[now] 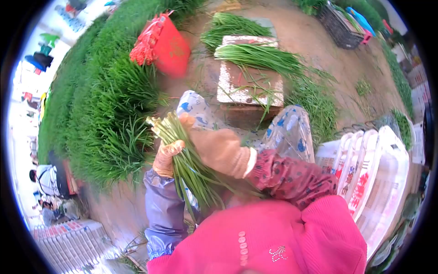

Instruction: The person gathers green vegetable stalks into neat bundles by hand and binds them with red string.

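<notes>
A bunch of garlic chives (185, 157), pale at the cut ends and green along the leaves, lies slanted across my lap in both hands. My left hand (168, 159), in an orange-tan glove, has its fingers closed round the stalks on the near left side. From the other side my right hand (216, 148), in a similar glove, grips the same bunch, its fingers partly hidden behind the stems. Beyond my knees stands a low block with a white speckled edge (250, 96), and another pile of chives (260, 58) rests across it.
A dense bank of chives (105, 105) runs along the left. Beside it stands a red box (171, 48) topped with red ties. Loose leaves (315, 105) litter the floor right of the block. Stacked white crates (365, 164) are at my right; a black crate (340, 27) stands far right.
</notes>
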### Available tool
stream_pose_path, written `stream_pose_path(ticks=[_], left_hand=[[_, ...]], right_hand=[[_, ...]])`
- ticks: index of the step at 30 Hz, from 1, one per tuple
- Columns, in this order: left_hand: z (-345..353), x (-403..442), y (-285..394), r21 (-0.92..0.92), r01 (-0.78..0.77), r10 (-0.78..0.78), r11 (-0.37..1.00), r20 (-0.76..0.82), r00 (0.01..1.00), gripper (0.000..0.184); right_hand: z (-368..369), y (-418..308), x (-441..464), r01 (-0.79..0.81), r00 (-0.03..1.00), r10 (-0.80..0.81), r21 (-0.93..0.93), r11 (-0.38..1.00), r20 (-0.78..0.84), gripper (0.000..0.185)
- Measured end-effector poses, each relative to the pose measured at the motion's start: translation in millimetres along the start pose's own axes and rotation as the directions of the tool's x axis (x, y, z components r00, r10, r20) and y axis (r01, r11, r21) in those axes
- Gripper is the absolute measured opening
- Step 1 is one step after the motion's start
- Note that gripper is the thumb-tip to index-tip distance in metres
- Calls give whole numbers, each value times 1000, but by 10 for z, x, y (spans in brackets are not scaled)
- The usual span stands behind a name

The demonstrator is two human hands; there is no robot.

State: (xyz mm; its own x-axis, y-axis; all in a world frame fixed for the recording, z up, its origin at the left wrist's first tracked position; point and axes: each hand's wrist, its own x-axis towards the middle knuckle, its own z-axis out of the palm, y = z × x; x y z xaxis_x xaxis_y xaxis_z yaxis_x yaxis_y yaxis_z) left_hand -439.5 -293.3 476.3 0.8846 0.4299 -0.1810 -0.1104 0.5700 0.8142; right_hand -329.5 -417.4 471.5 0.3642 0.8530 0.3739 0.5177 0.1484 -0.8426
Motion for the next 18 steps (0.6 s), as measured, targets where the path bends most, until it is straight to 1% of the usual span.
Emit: stream_pose_path(ticks=[1,3,4,5,7,8,9,10,11,12,13,14,15,16,17,18], left_hand=[[-23,4,-9,-68,56,-55,996,27,998,74],[17,-27,11,-89,33,-35,996,-23,999,65],[55,-45,31,-108,-10,6,994,-37,999,63],[68,-34,43,-14,-112,109,994,-114,987,57],[-38,52,225,-54,-179,179,982,-16,984,50],[-66,78,406,-14,-262,262,965,-27,965,46],[-98,103,635,33,-349,350,937,-40,936,42],[-231,127,900,89,-431,440,898,-130,889,43],[-315,122,1139,166,-509,535,845,-219,816,44],[-276,102,1359,228,-520,568,823,-317,760,45],[-278,70,1583,301,-530,609,793,-410,678,47],[-328,71,1726,378,-593,703,711,-343,624,48],[-346,99,1824,450,-645,782,617,-258,568,49],[-330,113,1921,491,-625,789,607,-275,550,49],[-302,137,1979,519,-607,792,603,-292,537,48],[-298,188,1976,543,-608,809,579,-287,513,48]], right_hand=[[28,-52,18,-25,1000,25,-5,1000,-14,35],[35,-83,10,-95,995,90,-147,985,-37,22],[-46,-59,22,-96,989,110,-138,986,99,23],[-101,-73,13,-114,988,127,-139,984,90,23],[-181,-85,-10,-14,999,16,54,998,-41,21],[-219,-6,-27,-107,990,101,64,992,98,33],[-265,92,-81,-61,988,62,-15,998,144,31],[-336,303,-180,-25,983,31,-35,999,182,31],[-405,506,-282,13,976,-1,-53,999,220,30],[-511,898,-394,-42,913,130,-228,973,386,24],[-598,1166,-458,-35,817,257,-399,916,517,39],[-806,1107,-397,-150,706,520,-616,774,481,31],[-961,1115,-298,-50,689,580,-770,636,434,30],[-1052,1035,-140,-133,748,555,-736,664,365,36],[-1096,945,30,-224,790,544,-694,684,282,46],[-1059,892,159,-122,941,266,-522,844,210,51]])
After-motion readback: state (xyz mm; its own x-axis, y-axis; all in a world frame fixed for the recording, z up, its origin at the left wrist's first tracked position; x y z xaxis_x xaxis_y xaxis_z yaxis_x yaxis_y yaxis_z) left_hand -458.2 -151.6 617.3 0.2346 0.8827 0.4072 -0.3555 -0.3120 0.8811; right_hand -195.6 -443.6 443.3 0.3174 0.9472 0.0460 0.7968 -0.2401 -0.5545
